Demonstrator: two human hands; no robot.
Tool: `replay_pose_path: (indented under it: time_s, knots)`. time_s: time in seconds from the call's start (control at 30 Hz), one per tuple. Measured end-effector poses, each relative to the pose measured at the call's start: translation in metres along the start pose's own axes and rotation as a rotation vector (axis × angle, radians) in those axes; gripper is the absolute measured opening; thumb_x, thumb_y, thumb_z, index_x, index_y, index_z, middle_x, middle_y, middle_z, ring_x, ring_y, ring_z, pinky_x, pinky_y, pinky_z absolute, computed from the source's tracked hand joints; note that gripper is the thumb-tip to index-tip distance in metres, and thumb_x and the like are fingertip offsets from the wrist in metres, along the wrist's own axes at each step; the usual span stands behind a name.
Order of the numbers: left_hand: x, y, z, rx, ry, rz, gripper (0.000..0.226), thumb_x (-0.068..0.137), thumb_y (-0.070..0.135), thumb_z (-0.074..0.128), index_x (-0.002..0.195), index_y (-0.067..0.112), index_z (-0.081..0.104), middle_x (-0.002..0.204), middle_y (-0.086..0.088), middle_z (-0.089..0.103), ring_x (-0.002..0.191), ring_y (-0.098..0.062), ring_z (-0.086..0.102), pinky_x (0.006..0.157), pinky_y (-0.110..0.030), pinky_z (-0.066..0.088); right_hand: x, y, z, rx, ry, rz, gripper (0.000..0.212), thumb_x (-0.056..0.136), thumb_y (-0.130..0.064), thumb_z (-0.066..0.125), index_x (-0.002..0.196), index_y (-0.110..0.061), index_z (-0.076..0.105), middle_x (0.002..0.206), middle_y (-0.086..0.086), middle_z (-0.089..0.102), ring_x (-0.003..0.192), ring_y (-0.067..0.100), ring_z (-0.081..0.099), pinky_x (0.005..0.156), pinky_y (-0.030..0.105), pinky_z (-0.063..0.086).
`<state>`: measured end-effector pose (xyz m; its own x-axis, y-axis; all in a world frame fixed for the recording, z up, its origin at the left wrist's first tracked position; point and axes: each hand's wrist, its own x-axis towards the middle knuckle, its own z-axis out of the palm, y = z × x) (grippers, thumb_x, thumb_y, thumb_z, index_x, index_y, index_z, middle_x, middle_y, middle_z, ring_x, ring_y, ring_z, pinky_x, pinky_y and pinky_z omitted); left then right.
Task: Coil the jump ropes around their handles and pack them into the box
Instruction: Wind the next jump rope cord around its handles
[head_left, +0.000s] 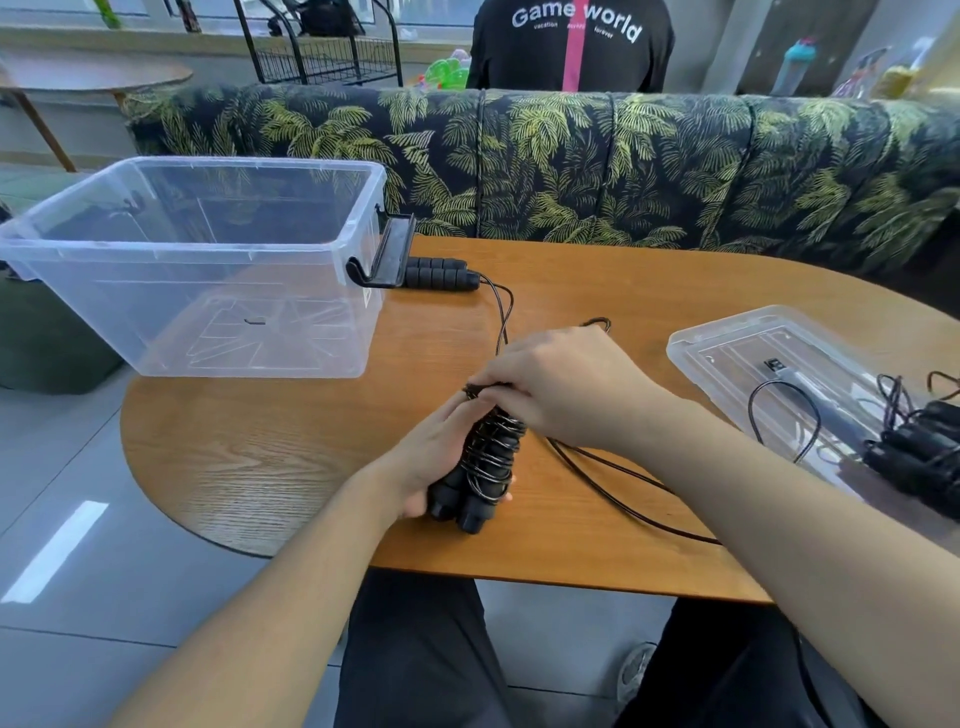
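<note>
My left hand grips a pair of black jump rope handles with black cord wound round them, held over the wooden table. At the top of that bundle my right hand pinches the cord. A clear plastic box stands open at the table's left end, with nothing in it. A second rope's foam handles lie beside the box's black latch, their cord trailing toward my hands. A third rope lies tangled at the right.
The box's clear lid lies at the right, partly under the third rope. Loose cord runs across the table near its front edge. A leaf-patterned sofa stands behind the table, and a person in a black shirt sits beyond it.
</note>
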<state>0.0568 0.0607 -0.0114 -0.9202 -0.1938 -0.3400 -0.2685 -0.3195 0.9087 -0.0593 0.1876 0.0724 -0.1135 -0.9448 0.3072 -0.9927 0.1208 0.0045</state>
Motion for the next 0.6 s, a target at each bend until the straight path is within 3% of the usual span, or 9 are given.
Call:
replay_pose_path:
  time_s: [0.07, 0.13, 0.3, 0.4, 0.47, 0.6]
  knots:
    - [0.0, -0.002, -0.002, -0.038, 0.0, 0.027, 0.055, 0.096, 0.053, 0.06, 0.132, 0.013, 0.049, 0.094, -0.023, 0.063, 0.079, -0.04, 0.067, 0.073, -0.052, 0.057, -0.004, -0.003, 0.006, -0.041, 0.032, -0.032, 0.031, 0.097, -0.035, 0.046, 0.11, -0.031, 0.074, 0.097, -0.011, 0.074, 0.093, 0.018, 0.069, 0.082, 0.042, 0.047]
    - [-0.001, -0.004, -0.003, -0.065, 0.015, 0.056, 0.058, 0.098, 0.051, 0.058, 0.136, 0.008, 0.047, 0.093, -0.023, 0.063, 0.078, -0.039, 0.067, 0.071, -0.049, 0.057, -0.007, -0.004, 0.009, -0.065, 0.077, -0.041, 0.035, 0.098, -0.035, 0.042, 0.11, -0.028, 0.074, 0.092, -0.009, 0.074, 0.088, 0.02, 0.07, 0.076, 0.043, 0.049]
    - [-0.005, -0.007, -0.003, -0.166, 0.037, 0.108, 0.081, 0.082, 0.047, 0.067, 0.14, -0.003, 0.041, 0.087, -0.02, 0.063, 0.07, -0.033, 0.067, 0.062, -0.041, 0.058, -0.016, -0.007, 0.016, 0.0, 0.137, -0.015, 0.03, 0.095, -0.033, 0.052, 0.112, -0.023, 0.075, 0.09, -0.006, 0.076, 0.081, 0.021, 0.072, 0.062, 0.034, 0.05]
    - [-0.007, -0.006, -0.003, -0.187, 0.011, 0.124, 0.084, 0.078, 0.059, 0.068, 0.133, -0.001, 0.048, 0.085, -0.019, 0.063, 0.069, -0.031, 0.066, 0.061, -0.04, 0.058, -0.024, -0.004, 0.016, 0.057, 0.17, 0.041, 0.023, 0.093, -0.032, 0.059, 0.107, -0.025, 0.075, 0.087, -0.008, 0.076, 0.074, 0.02, 0.073, 0.053, 0.03, 0.052]
    - [-0.008, -0.006, -0.002, -0.203, 0.026, 0.112, 0.085, 0.081, 0.072, 0.065, 0.129, 0.003, 0.054, 0.084, -0.018, 0.064, 0.067, -0.029, 0.066, 0.059, -0.039, 0.058, -0.028, -0.002, 0.015, 0.09, 0.133, 0.051, 0.023, 0.097, -0.031, 0.059, 0.115, -0.027, 0.072, 0.093, -0.008, 0.076, 0.076, 0.019, 0.073, 0.054, 0.034, 0.055]
    - [-0.007, -0.006, -0.001, -0.253, 0.039, 0.107, 0.075, 0.079, 0.066, 0.066, 0.124, 0.006, 0.058, 0.084, -0.016, 0.062, 0.065, -0.03, 0.063, 0.059, -0.04, 0.057, -0.036, 0.001, 0.015, 0.227, 0.038, 0.071, 0.029, 0.104, -0.028, 0.052, 0.131, -0.029, 0.061, 0.115, -0.009, 0.07, 0.087, 0.017, 0.069, 0.065, 0.03, 0.053]
